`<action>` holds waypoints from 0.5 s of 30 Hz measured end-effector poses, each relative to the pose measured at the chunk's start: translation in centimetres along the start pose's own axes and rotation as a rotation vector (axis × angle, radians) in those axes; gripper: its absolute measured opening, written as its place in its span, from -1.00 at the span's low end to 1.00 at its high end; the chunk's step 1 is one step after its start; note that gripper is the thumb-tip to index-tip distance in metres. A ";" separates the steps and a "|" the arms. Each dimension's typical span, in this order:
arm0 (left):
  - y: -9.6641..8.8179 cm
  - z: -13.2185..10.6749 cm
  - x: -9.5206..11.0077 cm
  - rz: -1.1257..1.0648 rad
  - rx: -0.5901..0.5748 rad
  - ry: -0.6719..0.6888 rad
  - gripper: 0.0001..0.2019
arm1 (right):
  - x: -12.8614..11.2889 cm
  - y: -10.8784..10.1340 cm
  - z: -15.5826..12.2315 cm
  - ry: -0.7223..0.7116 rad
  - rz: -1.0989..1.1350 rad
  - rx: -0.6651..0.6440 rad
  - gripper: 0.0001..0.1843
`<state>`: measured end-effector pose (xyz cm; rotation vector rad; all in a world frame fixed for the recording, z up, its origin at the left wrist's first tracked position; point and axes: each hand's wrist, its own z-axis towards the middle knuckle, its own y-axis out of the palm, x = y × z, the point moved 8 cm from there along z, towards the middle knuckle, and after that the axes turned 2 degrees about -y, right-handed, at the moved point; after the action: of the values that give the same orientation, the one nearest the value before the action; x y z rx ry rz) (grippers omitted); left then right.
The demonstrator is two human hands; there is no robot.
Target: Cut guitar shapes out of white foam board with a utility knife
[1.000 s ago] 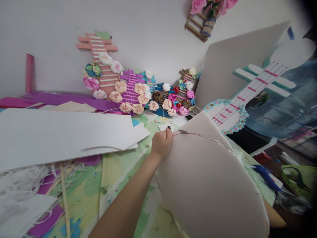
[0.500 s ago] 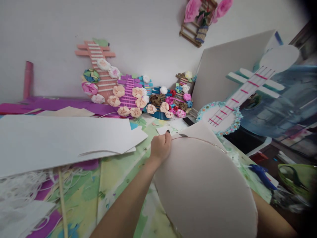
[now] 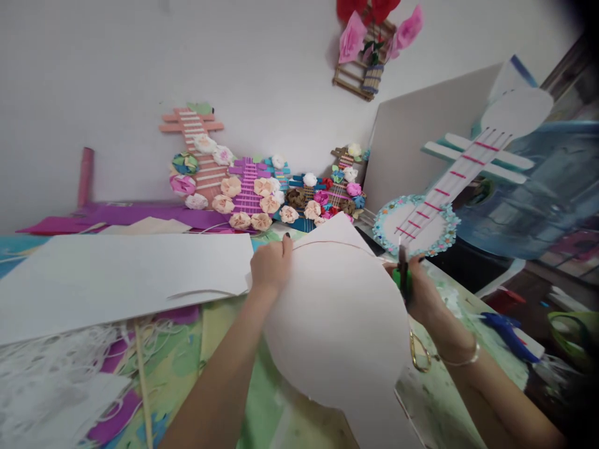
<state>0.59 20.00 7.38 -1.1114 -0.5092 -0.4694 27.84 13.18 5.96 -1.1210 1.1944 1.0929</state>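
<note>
My left hand point(image 3: 270, 266) is closed on the upper left edge of a large rounded sheet of pale foam board point(image 3: 337, 318), holding it up over the table. My right hand point(image 3: 418, 293) grips green-handled scissors point(image 3: 403, 274) at the sheet's right edge, blades pointing up. A thin cut line runs along the sheet's top near both hands. A bracelet sits on my right wrist.
A big white sheet point(image 3: 121, 277) lies at the left over purple paper and white string. Several flower-decorated craft guitars point(image 3: 248, 187) lean on the back wall. A white guitar model point(image 3: 449, 187) and a grey board point(image 3: 421, 131) stand right; a blue tool point(image 3: 508, 327) lies on the table.
The foam sheet has dropped lower and shifted left with my left hand. My right hand with the scissors has come into view at the sheet's right edge.
</note>
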 end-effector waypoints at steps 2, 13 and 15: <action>-0.7 0.3 -0.3 0.102 -0.022 -0.012 -0.42 | 0.0 0.4 -0.9 0.023 0.003 -0.047 -0.47; -11.5 -4.1 5.9 -0.552 0.067 0.549 -0.87 | 0.6 -0.9 -2.0 -0.025 0.128 0.130 -0.64; -13.0 -8.2 9.1 -0.700 -0.271 0.720 -0.80 | 0.9 -1.0 -1.9 -0.034 0.225 0.129 -0.64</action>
<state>1.42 6.69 19.27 -0.9087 -0.1772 -1.5188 28.69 11.15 5.07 -0.8813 1.3681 1.1808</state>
